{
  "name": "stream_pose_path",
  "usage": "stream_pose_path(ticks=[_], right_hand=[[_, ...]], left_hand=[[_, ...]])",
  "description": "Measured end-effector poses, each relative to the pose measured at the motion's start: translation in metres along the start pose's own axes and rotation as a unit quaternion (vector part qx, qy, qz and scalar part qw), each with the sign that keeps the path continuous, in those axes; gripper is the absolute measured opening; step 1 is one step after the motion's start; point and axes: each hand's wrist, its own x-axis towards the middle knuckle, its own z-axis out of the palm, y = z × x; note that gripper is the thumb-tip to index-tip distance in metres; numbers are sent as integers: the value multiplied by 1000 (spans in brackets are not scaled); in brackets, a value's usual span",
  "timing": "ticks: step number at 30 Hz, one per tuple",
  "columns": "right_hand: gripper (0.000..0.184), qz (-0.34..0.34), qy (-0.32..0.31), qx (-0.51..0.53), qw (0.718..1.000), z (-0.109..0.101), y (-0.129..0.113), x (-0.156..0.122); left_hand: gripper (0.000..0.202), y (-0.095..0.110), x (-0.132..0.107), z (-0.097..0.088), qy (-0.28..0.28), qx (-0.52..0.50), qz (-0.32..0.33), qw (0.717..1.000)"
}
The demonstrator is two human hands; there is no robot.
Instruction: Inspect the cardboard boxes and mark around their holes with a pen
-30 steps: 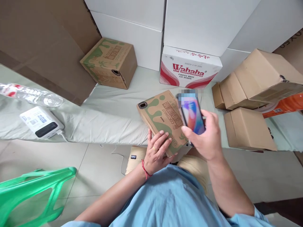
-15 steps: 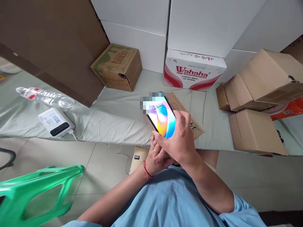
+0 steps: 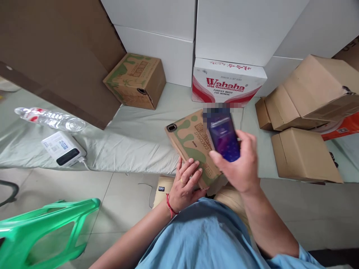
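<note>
My right hand (image 3: 242,162) grips a smartphone (image 3: 224,134) by its lower part, thumb on one side and fingers on the other. The lit screen is dark blue and purple, and its upper end is pixelated. Below and partly behind the phone lies a brown cardboard carton (image 3: 186,136) with green drip shapes and the word COCONUT, tilted at the table's front edge. My left hand (image 3: 187,179), with a ring and a red wrist string, rests on the carton's near left edge, fingers stretched out over its top.
A clear plastic bottle (image 3: 52,118) and a white power bank (image 3: 64,148) with a cable lie at the left. A similar coconut carton (image 3: 137,80) and a Wahaba-style white-and-red box (image 3: 227,82) stand behind. Brown cartons (image 3: 305,155) fill the right. A green stool (image 3: 50,228) is at lower left.
My right hand has moved the phone rightward and turned it more upright, uncovering the carton. Its screen has gone from bright colours to dark blue. My left fingers now lie visibly on the carton.
</note>
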Motion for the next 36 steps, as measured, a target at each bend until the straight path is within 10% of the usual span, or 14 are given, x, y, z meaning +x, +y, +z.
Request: stream_pose_path(ticks=[5,13,20,24,28,32,36], right_hand=[[82,169,34,-153,973,-39,92,-3],[92,363,-131,-297,874,-46,173,-30],[88,342,-172,-328,863,-43,191,-39],[85,282,-115,-288,908,-42,188,-48],[80,208,-94,-16,973,-29,155,-51],[76,263,-212,307,890,-1,106,-45],[89,202,-284,344,872,27,57,-43]], left_hand=[[66,2,6,-23,-37,5,-7,999],[60,-17,-8,-87,23,112,-109,987],[41,-28,-35,-92,36,5,-461,887],[56,-27,-29,-76,32,-104,-555,825],[66,-26,-4,-67,23,-234,-589,773],[74,-20,17,-65,-16,-354,-564,746],[75,-10,21,-67,6,-395,-549,737]])
